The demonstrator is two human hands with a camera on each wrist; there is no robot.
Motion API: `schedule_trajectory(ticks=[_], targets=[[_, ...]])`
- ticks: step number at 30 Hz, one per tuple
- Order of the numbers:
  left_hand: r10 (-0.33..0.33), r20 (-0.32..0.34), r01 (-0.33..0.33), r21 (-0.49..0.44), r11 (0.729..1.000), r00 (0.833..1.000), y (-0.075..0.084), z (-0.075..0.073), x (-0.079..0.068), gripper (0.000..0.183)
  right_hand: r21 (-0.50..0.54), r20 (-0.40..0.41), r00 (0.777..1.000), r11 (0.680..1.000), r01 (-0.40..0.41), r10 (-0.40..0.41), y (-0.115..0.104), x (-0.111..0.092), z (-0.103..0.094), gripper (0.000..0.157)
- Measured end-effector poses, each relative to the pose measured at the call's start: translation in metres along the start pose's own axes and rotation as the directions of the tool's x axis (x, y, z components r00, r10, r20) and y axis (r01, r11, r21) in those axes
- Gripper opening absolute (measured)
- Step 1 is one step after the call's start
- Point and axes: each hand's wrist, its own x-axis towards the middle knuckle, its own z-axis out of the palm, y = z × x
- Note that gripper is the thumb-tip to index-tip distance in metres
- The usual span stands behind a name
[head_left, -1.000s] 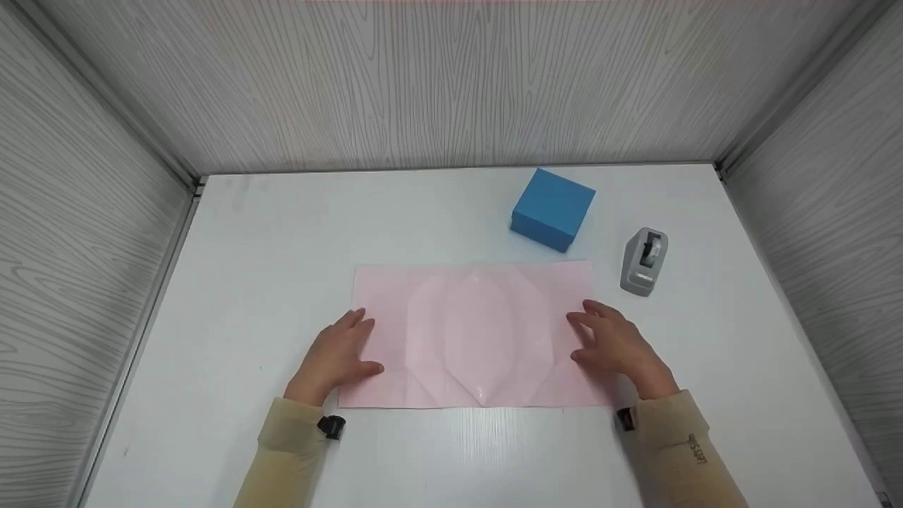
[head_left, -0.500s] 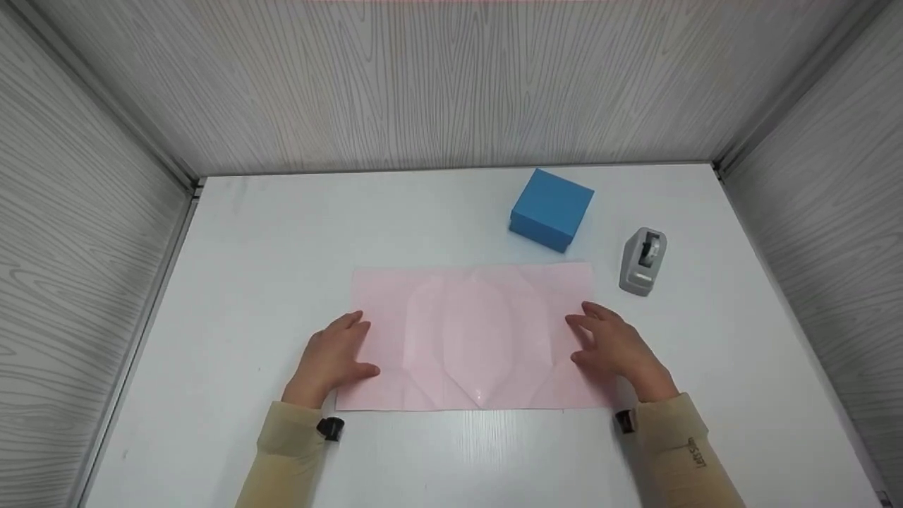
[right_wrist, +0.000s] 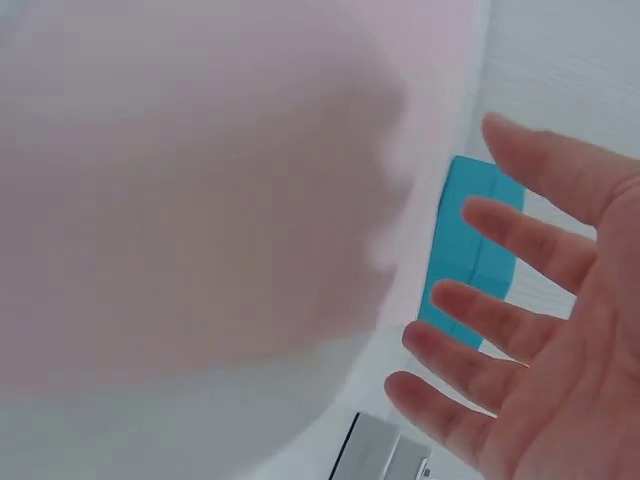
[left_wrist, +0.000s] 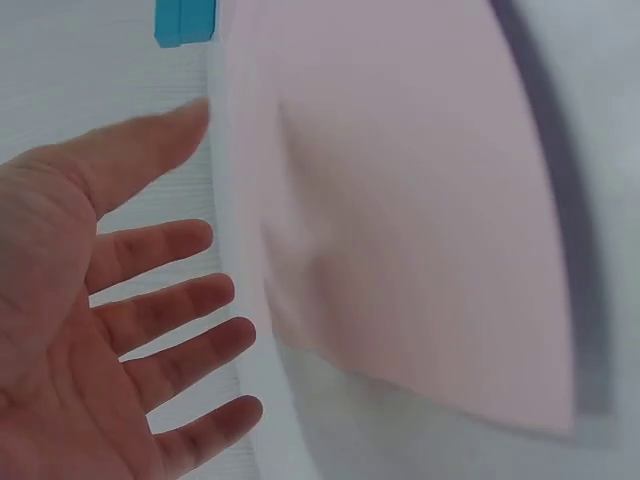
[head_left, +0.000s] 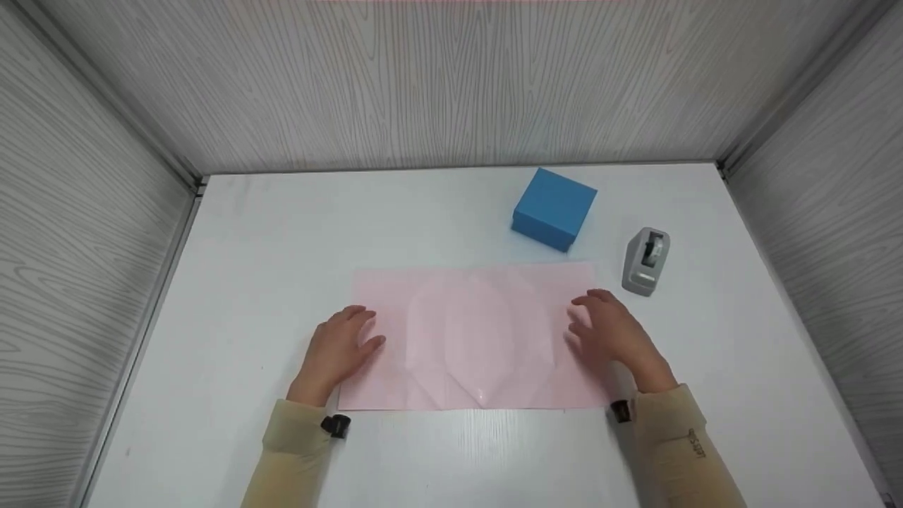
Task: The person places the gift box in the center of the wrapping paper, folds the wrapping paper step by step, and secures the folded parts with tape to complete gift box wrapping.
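Observation:
A creased pink sheet of paper (head_left: 480, 339) lies spread out on the white table, its long side running left to right. Over its left edge is my left hand (head_left: 337, 349), fingers spread and nothing in it. At the opposite edge my right hand (head_left: 615, 335) hovers with loosely bent fingers, holding nothing. Both wrist views show a gap between the fingers and the sheet, and the right hand's shadow falls on the paper. Fold lines run down the middle of the sheet, coming to a point at its near edge.
Behind the sheet, right of centre, sits a blue box (head_left: 554, 209). A grey tape dispenser (head_left: 645, 261) stands to the right of it, beyond the right hand. Wood-grain panels (head_left: 451, 85) enclose the table (head_left: 296, 219) at the back and both sides.
Both hands have lifted slightly off the paper; the left thumb has moved up and away from the sheet's near part. The sheet, box and tape dispenser stay in place.

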Motion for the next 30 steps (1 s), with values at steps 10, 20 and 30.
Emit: schedule_trajectory(ticks=[10, 20, 30], targets=[[-0.029, -0.086, 0.013, -0.181, 0.983, 0.996, 0.025, -0.013, 0.014, 0.046, 0.506, -0.106, 0.984, 0.86, -0.068, 0.14, -0.01, 0.043, -0.024, 0.048], [-0.045, -0.084, 0.01, -0.372, 0.928, 0.995, 0.038, -0.016, 0.039, 0.053, 0.693, -0.13, 0.937, 0.705, -0.149, 0.325, -0.015, 0.09, -0.03, 0.062], [-0.093, -0.12, 0.026, -0.466, 0.884, 0.988, 0.055, -0.001, 0.065, 0.058, 0.732, -0.098, 0.921, 0.654, -0.191, 0.378, -0.012, 0.115, -0.025, 0.062]])
